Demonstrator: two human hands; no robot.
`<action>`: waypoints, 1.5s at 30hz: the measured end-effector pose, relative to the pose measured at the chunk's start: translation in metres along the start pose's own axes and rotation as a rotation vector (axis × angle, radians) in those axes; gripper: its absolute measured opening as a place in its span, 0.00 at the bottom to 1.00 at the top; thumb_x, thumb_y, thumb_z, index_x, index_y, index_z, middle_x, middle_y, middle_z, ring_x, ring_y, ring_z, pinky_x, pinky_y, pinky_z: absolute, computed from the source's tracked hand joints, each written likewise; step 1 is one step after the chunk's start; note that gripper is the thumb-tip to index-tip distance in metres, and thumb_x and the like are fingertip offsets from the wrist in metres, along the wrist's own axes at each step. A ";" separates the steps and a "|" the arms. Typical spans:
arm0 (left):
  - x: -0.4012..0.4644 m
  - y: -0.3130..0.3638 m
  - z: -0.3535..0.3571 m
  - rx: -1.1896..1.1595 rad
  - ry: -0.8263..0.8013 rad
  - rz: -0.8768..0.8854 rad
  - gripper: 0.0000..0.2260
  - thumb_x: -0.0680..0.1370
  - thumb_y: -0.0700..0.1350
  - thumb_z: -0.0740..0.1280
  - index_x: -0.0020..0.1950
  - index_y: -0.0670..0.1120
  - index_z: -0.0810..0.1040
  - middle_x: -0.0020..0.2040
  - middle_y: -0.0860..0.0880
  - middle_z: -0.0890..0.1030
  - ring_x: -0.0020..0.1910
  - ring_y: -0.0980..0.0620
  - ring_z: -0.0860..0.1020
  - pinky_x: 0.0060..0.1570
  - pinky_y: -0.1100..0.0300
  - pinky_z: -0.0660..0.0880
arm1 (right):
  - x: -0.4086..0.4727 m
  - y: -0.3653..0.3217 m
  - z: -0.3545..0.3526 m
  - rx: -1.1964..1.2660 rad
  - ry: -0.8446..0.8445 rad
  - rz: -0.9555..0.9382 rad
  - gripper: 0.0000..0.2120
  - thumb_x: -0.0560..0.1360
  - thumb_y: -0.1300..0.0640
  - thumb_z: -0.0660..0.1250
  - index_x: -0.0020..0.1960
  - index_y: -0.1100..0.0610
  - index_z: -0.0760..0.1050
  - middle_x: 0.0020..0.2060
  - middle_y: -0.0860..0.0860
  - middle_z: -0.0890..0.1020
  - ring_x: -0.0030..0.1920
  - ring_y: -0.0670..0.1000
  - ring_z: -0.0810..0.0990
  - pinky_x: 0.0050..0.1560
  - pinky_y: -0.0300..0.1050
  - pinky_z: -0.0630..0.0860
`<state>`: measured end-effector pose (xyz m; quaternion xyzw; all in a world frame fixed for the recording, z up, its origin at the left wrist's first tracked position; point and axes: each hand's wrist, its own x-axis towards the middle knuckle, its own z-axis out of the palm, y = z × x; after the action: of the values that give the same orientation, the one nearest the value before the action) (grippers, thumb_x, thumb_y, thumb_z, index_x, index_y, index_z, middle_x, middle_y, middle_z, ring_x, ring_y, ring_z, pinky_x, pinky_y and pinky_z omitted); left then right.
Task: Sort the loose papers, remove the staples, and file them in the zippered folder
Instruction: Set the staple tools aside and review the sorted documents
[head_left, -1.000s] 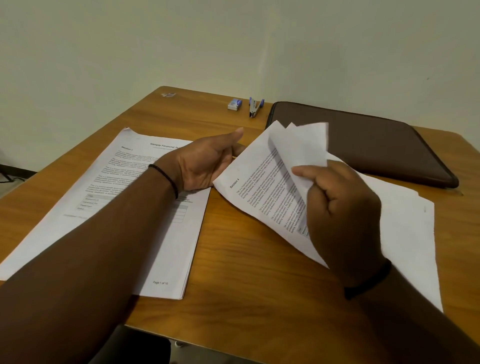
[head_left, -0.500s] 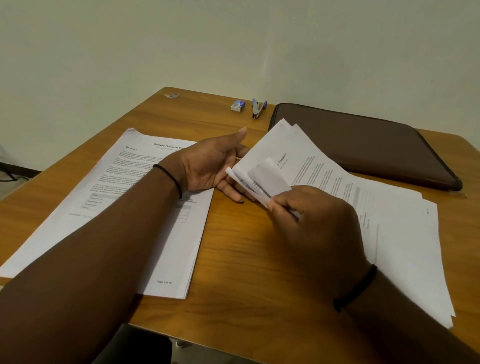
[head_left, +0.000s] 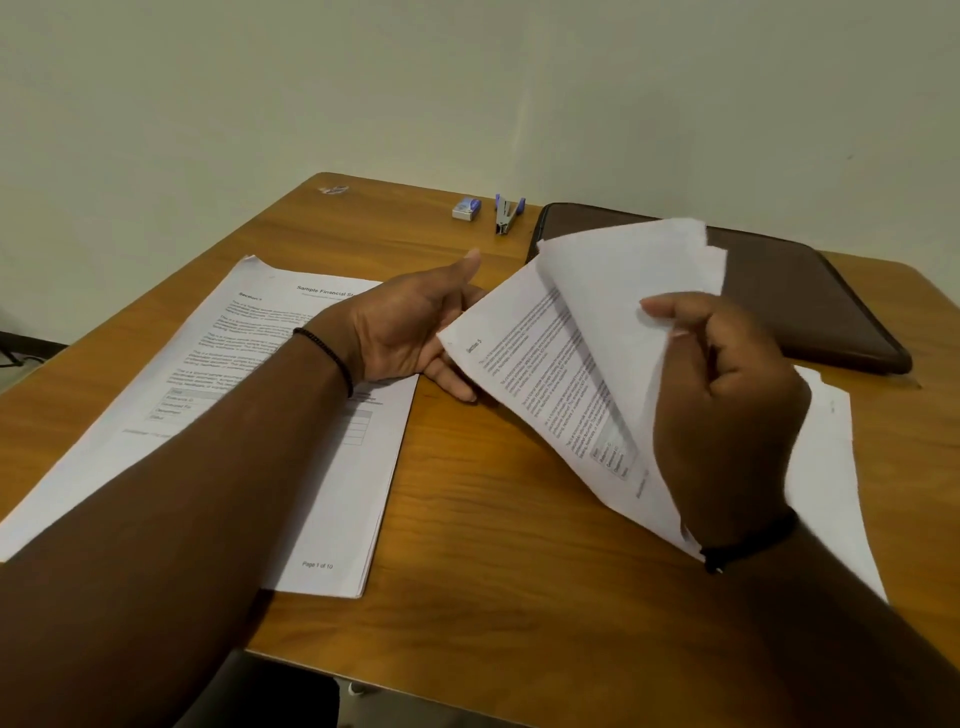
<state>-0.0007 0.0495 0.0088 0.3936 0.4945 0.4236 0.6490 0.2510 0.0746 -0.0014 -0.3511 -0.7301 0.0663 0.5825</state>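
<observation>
GRIP: right hand (head_left: 727, 415) pinches lifted pages (head_left: 639, 280) of the stapled packet (head_left: 540, 374) at table (head_left: 493, 545) centre; left hand (head_left: 410, 332), fingers straight, supports its corner | RISK: pages tear at staple if pulled; zippered folder (head_left: 789, 291) at far right edge is zipped.

2 paper stacks (head_left: 291, 415) | 1 folder (head_left: 810, 301) | 1 stapler (head_left: 506, 213) | 1 staple box (head_left: 466, 209)

Both hands (head_left: 722, 415) on lifted printed pages (head_left: 545, 364), stapled stack (head_left: 291, 441) left, brown folder (head_left: 795, 296) behind.
</observation>
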 end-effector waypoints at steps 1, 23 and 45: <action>0.000 0.000 0.001 -0.003 0.004 0.002 0.29 0.81 0.64 0.50 0.57 0.45 0.84 0.52 0.42 0.85 0.50 0.42 0.85 0.39 0.47 0.83 | -0.001 0.002 -0.001 -0.017 -0.005 -0.035 0.11 0.82 0.65 0.61 0.55 0.63 0.82 0.49 0.52 0.84 0.50 0.43 0.79 0.52 0.24 0.72; -0.005 0.004 0.016 0.071 0.034 0.038 0.38 0.83 0.63 0.45 0.32 0.45 0.86 0.61 0.32 0.75 0.45 0.42 0.81 0.29 0.61 0.80 | -0.021 -0.015 0.012 -0.048 -0.554 -0.076 0.12 0.74 0.45 0.73 0.41 0.53 0.84 0.37 0.46 0.84 0.37 0.44 0.80 0.36 0.45 0.80; -0.004 0.002 0.014 0.105 0.147 -0.018 0.32 0.85 0.54 0.54 0.27 0.45 0.83 0.45 0.43 0.84 0.42 0.47 0.85 0.28 0.63 0.78 | -0.020 -0.014 0.014 -0.038 -0.393 -0.239 0.08 0.81 0.58 0.65 0.58 0.57 0.79 0.38 0.51 0.84 0.32 0.46 0.80 0.26 0.37 0.76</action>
<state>0.0118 0.0451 0.0151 0.3907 0.5658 0.4190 0.5930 0.2337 0.0568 -0.0154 -0.2535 -0.8669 0.0501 0.4262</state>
